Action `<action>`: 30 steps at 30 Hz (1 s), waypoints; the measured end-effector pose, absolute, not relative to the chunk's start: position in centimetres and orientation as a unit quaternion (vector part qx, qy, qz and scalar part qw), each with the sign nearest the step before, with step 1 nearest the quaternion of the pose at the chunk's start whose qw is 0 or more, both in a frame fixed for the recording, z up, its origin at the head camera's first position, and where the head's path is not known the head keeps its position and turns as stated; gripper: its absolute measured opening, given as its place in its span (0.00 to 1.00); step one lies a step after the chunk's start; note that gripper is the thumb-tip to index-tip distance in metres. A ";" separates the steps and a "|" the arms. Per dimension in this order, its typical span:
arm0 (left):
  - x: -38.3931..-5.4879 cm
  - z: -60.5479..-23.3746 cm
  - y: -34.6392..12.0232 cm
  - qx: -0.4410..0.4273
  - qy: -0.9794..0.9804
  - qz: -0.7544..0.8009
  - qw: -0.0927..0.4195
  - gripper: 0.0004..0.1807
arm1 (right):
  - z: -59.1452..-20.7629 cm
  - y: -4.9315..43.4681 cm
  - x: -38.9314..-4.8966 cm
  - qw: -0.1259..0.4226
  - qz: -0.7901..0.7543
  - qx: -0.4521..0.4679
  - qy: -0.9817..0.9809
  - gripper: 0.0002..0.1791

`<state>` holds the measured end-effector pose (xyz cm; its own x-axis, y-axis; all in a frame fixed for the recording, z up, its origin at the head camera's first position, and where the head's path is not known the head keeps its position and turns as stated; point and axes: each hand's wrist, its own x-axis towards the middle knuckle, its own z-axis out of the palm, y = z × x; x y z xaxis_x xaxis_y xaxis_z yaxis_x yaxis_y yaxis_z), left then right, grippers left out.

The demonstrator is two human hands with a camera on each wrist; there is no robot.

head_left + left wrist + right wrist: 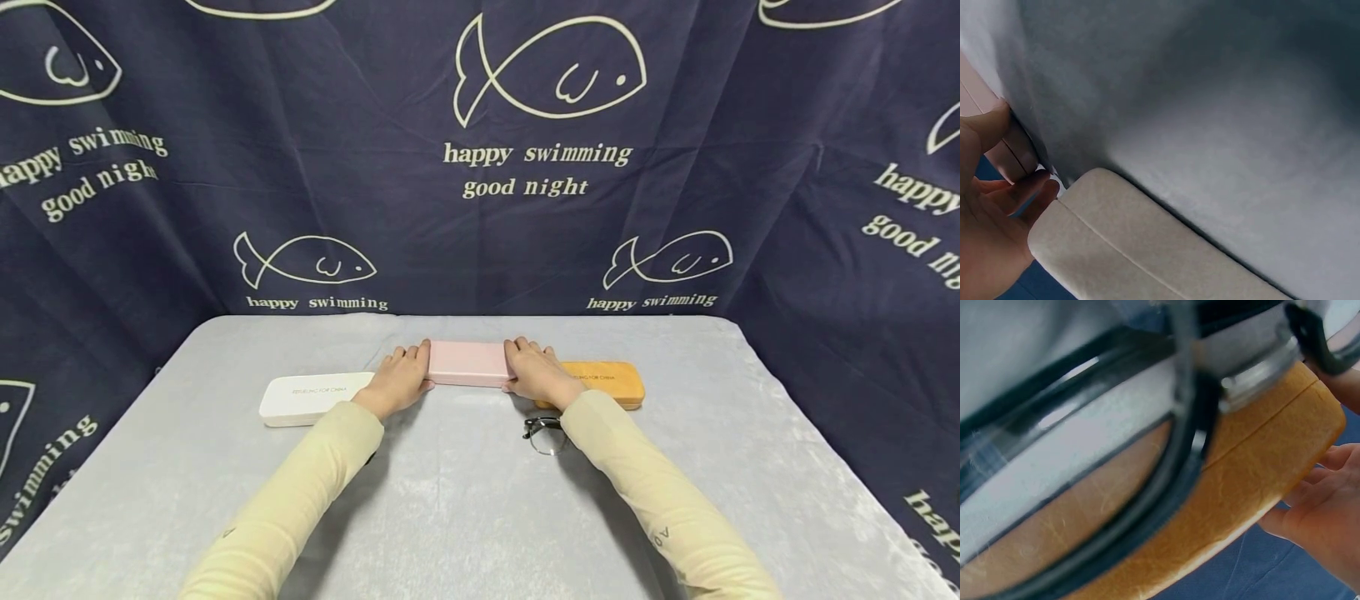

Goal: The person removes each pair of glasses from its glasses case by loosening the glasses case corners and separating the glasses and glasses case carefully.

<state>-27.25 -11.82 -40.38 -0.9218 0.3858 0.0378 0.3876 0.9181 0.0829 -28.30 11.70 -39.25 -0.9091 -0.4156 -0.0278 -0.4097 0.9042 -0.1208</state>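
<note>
A closed pink glasses case [468,364] lies lengthwise at the middle of the table's far part. My left hand [397,377] grips its left end, thumb on the near side and fingers over the top. At the other end my right hand [542,372] holds it the same way. The left wrist view has the thumb against the pink case [1015,150], beside the white glasses case [1116,231]. Black-framed glasses [547,435] rest by my right wrist, partly behind the sleeve; they fill much of the right wrist view, in front of the orange glasses case [1272,444].
A white glasses case [311,398] with small lettering sits to the left, its right end behind my left hand. On the right, my hand partly covers an orange glasses case [611,383]. Dark blue fish-print cloth [480,250] hangs behind the grey-clothed table [465,500].
</note>
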 end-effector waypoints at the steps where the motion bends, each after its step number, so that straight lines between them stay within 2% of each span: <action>1: -27.3 -40.4 -11.8 -0.198 -0.979 -0.048 0.012 0.37 | -39.3 11.7 -28.3 0.027 -0.058 -0.212 0.975 0.38; 16: -27.6 -41.0 -11.7 -0.197 -0.974 -0.106 0.023 0.35 | -39.3 11.6 -28.3 0.011 -0.085 -0.216 0.973 0.29; 23: -27.4 -40.8 -11.6 -0.195 -0.975 -0.109 0.022 0.36 | -39.4 11.6 -28.3 0.000 -0.095 -0.220 0.971 0.32; 30: -27.2 -40.5 -11.7 -0.198 -0.975 -0.100 0.019 0.36 | -38.9 11.7 -28.1 -0.003 -0.100 -0.229 0.968 0.30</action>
